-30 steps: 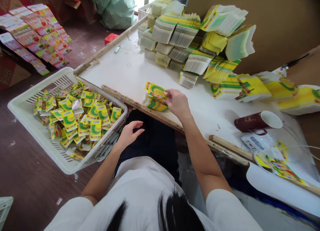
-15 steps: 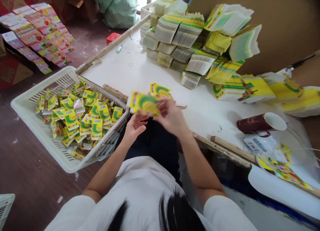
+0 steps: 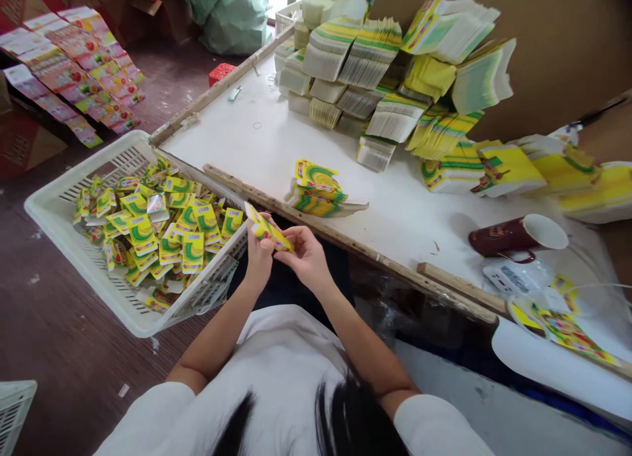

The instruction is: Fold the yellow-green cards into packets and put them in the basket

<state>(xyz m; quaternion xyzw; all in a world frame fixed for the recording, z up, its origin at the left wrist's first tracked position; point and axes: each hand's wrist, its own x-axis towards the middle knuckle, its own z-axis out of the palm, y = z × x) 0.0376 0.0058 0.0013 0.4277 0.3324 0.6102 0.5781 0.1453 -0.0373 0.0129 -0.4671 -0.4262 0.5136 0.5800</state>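
Observation:
Between my two hands, over my lap, is a small yellow carton (image 3: 269, 230) with a white flap standing out at its upper left end. My left hand (image 3: 259, 262) grips its left end, thumb on the near side. At the right end, the fingers and thumb of my right hand (image 3: 307, 258) pinch the carton. Just beyond, at the table edge, lies a short pile of flat yellow-green cartons (image 3: 318, 186). To my left a white plastic basket (image 3: 89, 295) holds many small yellow cartons (image 3: 192, 249), several with open flaps.
Bundles of flat cartons (image 3: 363, 54) are stacked at the back of the white table (image 3: 217, 137). A maroon mug (image 3: 498, 241) lies on its side at the right. Wooden strips (image 3: 459, 288) edge the table. Printed sheets (image 3: 74, 68) and a green sack (image 3: 230, 15) are at the far left.
My right hand has moved from the pile at the table edge down and left with a carton. Both hands now hold it, turned edge-on, and the pile shows more fully.

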